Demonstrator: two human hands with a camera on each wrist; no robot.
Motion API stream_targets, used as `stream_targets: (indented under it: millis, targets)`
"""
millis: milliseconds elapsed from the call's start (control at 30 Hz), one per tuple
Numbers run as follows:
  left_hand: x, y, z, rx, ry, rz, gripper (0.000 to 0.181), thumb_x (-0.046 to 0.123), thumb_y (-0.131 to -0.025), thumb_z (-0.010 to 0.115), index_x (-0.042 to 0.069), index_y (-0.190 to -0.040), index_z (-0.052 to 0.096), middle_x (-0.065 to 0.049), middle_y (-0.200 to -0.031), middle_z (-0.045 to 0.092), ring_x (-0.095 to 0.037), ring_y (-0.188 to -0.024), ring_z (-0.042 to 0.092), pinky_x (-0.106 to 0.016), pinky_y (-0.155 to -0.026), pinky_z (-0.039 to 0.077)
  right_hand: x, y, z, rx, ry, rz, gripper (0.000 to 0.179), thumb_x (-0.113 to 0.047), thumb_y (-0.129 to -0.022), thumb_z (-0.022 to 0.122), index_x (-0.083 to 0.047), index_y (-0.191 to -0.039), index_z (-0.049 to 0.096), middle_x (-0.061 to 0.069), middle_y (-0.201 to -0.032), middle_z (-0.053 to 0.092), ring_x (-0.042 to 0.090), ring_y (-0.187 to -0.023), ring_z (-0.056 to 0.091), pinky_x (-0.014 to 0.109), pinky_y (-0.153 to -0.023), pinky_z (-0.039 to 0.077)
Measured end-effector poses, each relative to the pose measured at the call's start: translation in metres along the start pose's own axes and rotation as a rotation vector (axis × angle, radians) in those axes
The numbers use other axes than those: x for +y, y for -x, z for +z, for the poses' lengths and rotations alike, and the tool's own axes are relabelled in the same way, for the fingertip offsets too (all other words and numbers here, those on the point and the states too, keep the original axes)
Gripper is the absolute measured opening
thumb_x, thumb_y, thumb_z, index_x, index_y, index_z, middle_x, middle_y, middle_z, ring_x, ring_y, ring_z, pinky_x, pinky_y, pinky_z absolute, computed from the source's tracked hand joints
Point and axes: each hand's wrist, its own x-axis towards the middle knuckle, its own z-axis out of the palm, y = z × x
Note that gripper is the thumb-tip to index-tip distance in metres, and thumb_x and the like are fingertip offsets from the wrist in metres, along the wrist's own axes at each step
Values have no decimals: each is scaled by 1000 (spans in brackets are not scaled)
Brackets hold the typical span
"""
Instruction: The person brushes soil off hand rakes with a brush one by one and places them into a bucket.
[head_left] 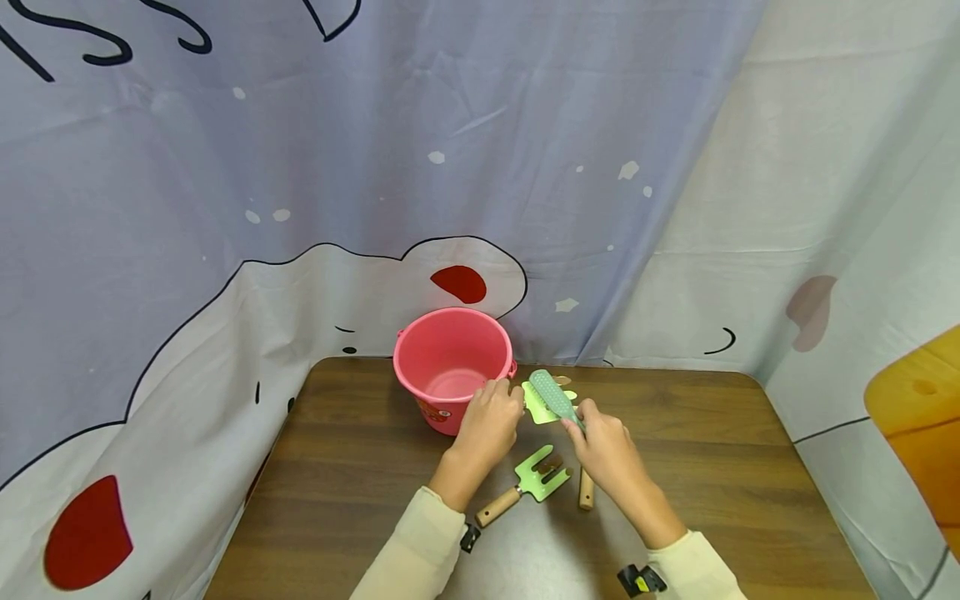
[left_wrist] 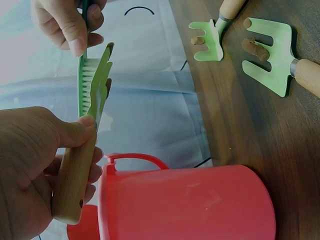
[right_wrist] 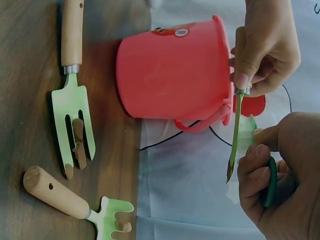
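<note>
My left hand [head_left: 489, 421] grips the wooden handle [left_wrist: 75, 180] of a small garden fork with a light green head [head_left: 536, 407]. Brown smears mark its prong tips [left_wrist: 110, 49] in the left wrist view. My right hand [head_left: 609, 450] holds a green brush [head_left: 551, 393] by its handle. In the left wrist view the brush's white bristles [left_wrist: 88, 80] lie against the green head. Both hands are raised above the table, beside the pink bucket [head_left: 431, 412]. The right wrist view shows the fork head edge-on, with the brush partly hidden by fingers.
On the wooden table [head_left: 705, 467] lies another green fork [head_left: 534, 482] with brown lumps between its prongs. Near it is a small green rake [right_wrist: 107, 220] with a wooden handle [head_left: 586, 490], also brown-stained. A printed curtain [head_left: 420, 192] hangs behind the table.
</note>
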Motion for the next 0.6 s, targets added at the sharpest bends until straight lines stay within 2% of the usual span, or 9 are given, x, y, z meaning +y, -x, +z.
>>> stream_targets:
  millis: [300, 600]
  targets:
    - [-1, 1, -1, -21, -7, -5, 18, 17, -82, 82, 12, -92, 67, -5, -89, 65, -23, -84, 63, -34, -70, 49, 11, 1, -2, 7, 26, 19, 21, -20, -99, 69, -5, -98, 54, 6, -64, 57, 20, -55, 51, 35, -50, 42]
    - [-1, 2, 2, -22, -14, 11, 18, 11, -80, 81, 11, -91, 67, -4, -88, 65, -23, -83, 63, -33, -69, 49, 20, 2, -3, 18, 52, 22, 22, -21, -99, 69, -4, -99, 55, 6, -62, 56, 20, -53, 51, 35, -48, 41]
